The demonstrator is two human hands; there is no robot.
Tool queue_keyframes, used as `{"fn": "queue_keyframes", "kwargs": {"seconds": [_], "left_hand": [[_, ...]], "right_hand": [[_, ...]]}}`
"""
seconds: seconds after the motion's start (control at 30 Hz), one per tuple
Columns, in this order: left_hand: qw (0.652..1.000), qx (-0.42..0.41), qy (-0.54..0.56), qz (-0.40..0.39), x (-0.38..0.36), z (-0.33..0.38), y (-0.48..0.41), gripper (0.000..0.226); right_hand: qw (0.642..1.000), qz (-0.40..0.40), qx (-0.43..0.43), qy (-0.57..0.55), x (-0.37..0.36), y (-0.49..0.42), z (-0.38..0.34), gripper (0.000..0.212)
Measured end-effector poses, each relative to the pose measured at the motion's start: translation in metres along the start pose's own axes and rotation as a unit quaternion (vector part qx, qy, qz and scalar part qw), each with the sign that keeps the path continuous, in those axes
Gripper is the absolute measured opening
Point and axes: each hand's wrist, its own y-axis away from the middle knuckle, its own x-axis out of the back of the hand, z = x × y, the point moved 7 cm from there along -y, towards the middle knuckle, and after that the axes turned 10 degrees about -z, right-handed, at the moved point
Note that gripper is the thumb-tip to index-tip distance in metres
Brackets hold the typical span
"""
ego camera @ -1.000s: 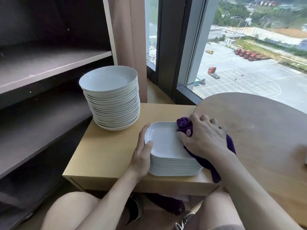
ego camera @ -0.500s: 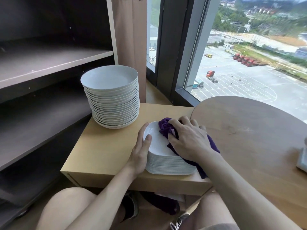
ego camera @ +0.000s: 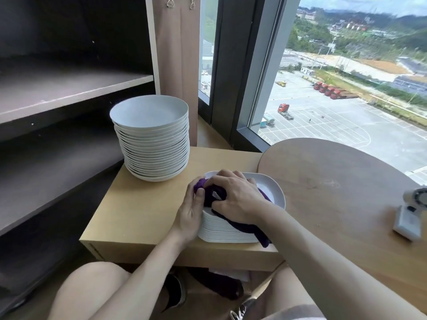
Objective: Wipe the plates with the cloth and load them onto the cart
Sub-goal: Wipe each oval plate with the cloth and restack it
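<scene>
The stack of white rounded-square ceramic plates (ego camera: 227, 234) stands near the front edge of the light wooden table (ego camera: 138, 211). The right hand (ego camera: 238, 199) clutches the soft purple cloth (ego camera: 245, 228) on top; the left hand (ego camera: 189, 213) clasps the stack's left side. Plates look smooth and breakable: better to lift one by its rim.

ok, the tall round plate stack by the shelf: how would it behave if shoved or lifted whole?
Probably heavy: the round plate stack holds many plates. Pushed near the top, it may shear or topple, being tall and loose. Smooth white surfaces suggest plates could slide and chip.
</scene>
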Motion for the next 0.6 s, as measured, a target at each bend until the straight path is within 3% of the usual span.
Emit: {"fn": "queue_keyframes", "kwargs": {"seconds": [0.23,0.37,0.6], "left_hand": [[0.999,0.016,-0.024,-0.018,0.004,-0.007,0.000,0.036],[0.998,0.000,-0.061,-0.012,0.006,-0.007,-0.005,0.044],[0.998,-0.002,-0.058,-0.016,0.006,-0.008,-0.011,0.048]], "right_hand": [[0.999,-0.024,0.014,0.023,0.006,0.014,0.001,0.039],[0.999,-0.008,-0.006,0.053,0.011,0.034,0.020,0.036],[0.980,0.060,-0.145,0.125,0.032,0.057,0.078,0.033]]}}
